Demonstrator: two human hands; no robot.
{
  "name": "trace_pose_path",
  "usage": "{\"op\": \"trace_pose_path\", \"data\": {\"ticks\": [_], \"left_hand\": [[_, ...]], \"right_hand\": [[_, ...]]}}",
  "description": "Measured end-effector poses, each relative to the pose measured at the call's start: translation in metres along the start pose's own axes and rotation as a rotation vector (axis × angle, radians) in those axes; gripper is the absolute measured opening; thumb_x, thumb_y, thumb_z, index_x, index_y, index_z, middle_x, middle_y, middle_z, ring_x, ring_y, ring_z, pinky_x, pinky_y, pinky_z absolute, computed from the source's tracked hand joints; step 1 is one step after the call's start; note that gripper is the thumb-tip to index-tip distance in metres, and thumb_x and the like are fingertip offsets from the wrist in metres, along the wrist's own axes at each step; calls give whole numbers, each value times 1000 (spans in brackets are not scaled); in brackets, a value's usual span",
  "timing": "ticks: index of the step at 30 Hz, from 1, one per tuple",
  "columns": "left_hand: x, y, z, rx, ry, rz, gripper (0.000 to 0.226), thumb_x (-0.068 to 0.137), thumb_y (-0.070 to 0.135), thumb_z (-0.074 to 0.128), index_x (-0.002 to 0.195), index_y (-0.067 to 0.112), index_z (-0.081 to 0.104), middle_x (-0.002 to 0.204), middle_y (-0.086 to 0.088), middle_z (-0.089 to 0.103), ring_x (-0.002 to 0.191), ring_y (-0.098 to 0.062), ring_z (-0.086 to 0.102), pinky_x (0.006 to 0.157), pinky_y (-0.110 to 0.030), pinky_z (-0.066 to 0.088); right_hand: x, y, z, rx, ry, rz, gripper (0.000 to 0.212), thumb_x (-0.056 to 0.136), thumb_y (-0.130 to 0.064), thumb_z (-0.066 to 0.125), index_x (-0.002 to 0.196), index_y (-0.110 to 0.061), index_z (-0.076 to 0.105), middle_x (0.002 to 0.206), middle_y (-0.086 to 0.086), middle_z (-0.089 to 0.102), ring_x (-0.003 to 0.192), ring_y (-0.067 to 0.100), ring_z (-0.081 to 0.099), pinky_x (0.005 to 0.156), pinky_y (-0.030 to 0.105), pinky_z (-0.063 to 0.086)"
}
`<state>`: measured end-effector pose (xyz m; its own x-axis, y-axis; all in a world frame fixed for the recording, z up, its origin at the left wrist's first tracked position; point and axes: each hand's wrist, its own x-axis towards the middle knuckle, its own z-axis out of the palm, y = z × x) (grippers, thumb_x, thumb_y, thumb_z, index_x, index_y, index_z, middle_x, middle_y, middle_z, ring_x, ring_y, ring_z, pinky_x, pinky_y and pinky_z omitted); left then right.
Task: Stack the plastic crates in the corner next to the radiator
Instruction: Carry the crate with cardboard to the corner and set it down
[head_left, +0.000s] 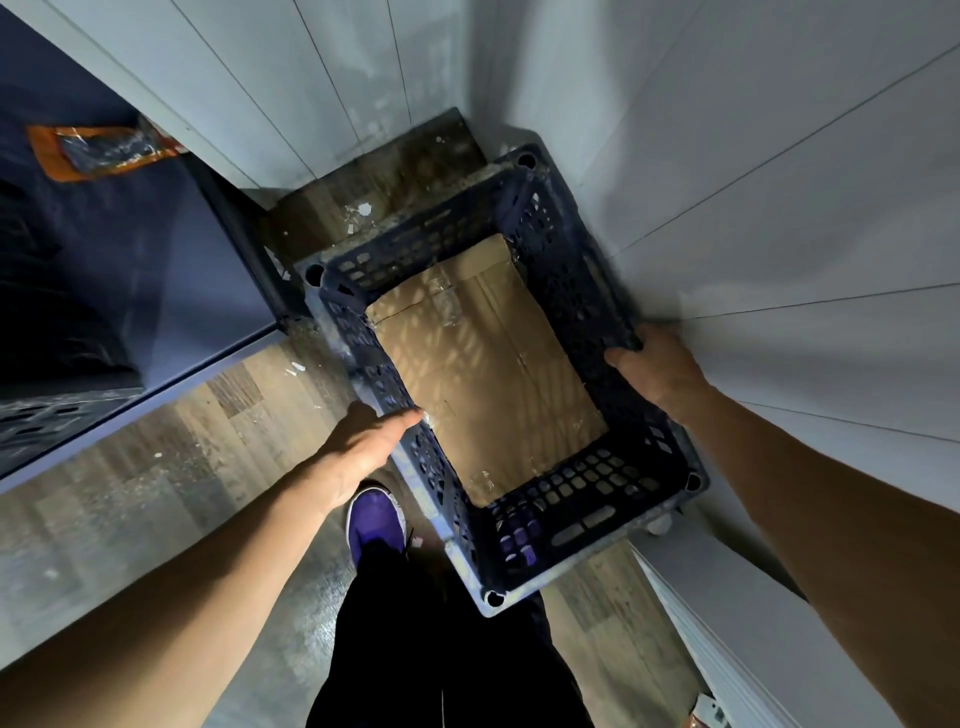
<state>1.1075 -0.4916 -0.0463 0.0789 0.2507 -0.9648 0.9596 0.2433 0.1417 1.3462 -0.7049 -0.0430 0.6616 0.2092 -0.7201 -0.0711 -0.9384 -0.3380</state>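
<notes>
A dark blue perforated plastic crate sits in the corner between two white panelled walls, lined with a flat sheet of brown cardboard. Its lower edge seems to rest on another crate rim, seen at the near corner. My left hand lies against the crate's left long rim, fingers straight and thumb along the edge. My right hand grips the right long rim, with the fingers curled over it beside the wall.
A dark blue cabinet or box with an orange-edged packet on top stands at left. Dusty wood-look floor runs below. A white radiator edge shows at lower right. My purple shoe stands next to the crate.
</notes>
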Motion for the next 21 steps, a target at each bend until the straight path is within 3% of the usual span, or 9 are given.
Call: {"op": "trace_pose_path", "data": {"ticks": [2,5,9,11,15,17,21], "left_hand": [[-1,6,9,28,-71,6,62,93,52,54,146,21,44,152,-7,40,132,-32,47,102,-35,36],[-5,13,14,54,-63,8,61,96,50,50,148,19,41,156,-7,33,137,-30,41,111,-36,29],[-12,6,21,90,-41,2,57,98,44,48,147,16,42,156,-8,34,138,-28,40,111,-33,28],[-22,2,29,111,-9,0,57,100,39,47,149,10,38,155,-12,35,139,-28,38,111,-31,28],[-50,7,41,253,152,110,62,99,28,56,148,1,31,145,-18,46,132,-31,47,95,-26,38],[-59,9,47,355,137,163,58,98,27,56,147,6,34,141,-16,50,128,-30,52,87,-23,39],[-66,8,54,468,78,196,55,97,32,56,146,14,38,145,-9,46,129,-26,51,96,-25,43]], "right_hand": [[-1,3,-1,13,0,-8,31,90,-24,60,114,-3,61,107,16,67,92,29,64,78,33,52],[-7,3,3,4,-43,-62,31,90,-25,59,120,-16,58,104,3,63,84,17,58,63,24,44],[-17,10,7,-91,-27,-65,48,83,-32,56,128,-17,52,121,7,60,108,28,57,90,38,51],[-24,12,12,-155,-39,-43,62,81,-34,53,140,-17,44,137,12,53,121,33,51,101,45,47],[-47,7,13,-213,-90,-64,66,92,-23,55,152,-11,30,153,14,37,138,31,38,111,42,38],[-58,9,11,-210,-131,-74,57,94,-22,53,147,-10,36,148,15,42,135,31,41,108,40,40],[-76,18,10,-204,-183,-31,48,95,-27,50,141,-13,44,127,15,60,110,30,60,91,36,51]]}}
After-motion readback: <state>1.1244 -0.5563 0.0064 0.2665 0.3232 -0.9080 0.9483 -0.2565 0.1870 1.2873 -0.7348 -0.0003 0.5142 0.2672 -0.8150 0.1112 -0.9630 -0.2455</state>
